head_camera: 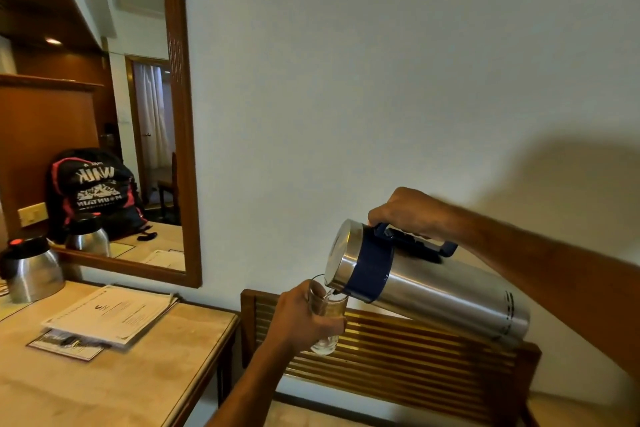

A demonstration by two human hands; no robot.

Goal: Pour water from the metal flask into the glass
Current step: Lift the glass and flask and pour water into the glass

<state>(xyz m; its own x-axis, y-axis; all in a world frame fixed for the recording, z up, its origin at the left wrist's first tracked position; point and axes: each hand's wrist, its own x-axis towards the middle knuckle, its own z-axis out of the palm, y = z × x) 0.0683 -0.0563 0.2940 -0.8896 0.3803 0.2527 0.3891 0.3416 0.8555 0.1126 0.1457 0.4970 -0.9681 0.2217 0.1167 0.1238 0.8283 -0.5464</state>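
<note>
Right hand [408, 215] gripping tilted metal flask [433, 291] handle, left hand [304, 319] wrapped around glass [327, 319] at spout

The flask [436, 291] is brushed, shiny metal with a glossy dark-blue plastic band and handle. The glass [327, 317] is clear and smooth. The desk [104, 388] has a pale, matt top; the mirror [104, 107] frame is polished wood.

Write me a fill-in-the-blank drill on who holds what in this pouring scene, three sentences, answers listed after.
1. The right hand grips the metal flask by its dark blue ____.
2. The glass is held in the ____ hand, off the table.
3. The flask's mouth is tipped toward the rim of the ____.

Answers: handle; left; glass
</note>
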